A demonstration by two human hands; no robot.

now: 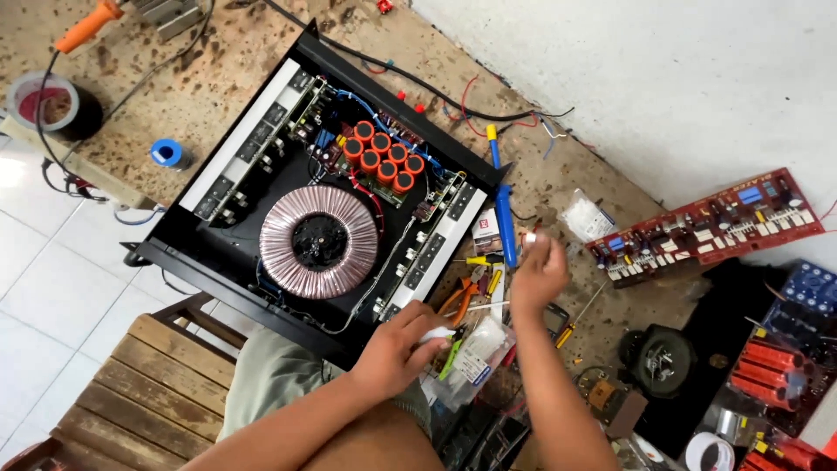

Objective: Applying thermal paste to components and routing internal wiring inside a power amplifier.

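Inside open amplifier case [174, 228] — copper toroid [318, 242], orange capacitors [381, 155].

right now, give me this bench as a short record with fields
left hand: rests on the clutter by the amplifier's front corner, fingers on a small white part
right hand: raised above the bench, pinching a tiny white piece
amplifier: lid off, copper toroid, cluster of orange capacitors
near hands: orange pliers, blue solder sucker, clear bags
right side: red circuit board
far left: orange-handled soldering iron, tape roll
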